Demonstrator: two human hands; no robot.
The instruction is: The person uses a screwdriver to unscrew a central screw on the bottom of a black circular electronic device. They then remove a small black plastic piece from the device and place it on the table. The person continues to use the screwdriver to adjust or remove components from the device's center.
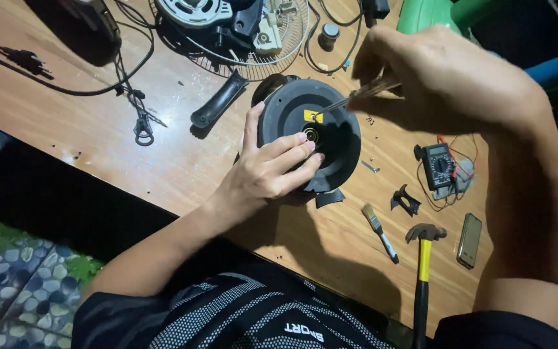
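Head view: your left hand (269, 171) lies spread, fingers curled on the round, ribbed black plastic housing (308, 132) mid-tabletop (182, 161). Your right hand (444, 81) pinches a thin metal-shafted screwdriver (350, 98), tip at the housing's centre. A yellow-handled hammer (423, 271) lies near the front edge.

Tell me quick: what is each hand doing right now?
Left hand: fingers spread, pressing down on the round black housing.
Right hand: closed on a screwdriver, tip at the housing.
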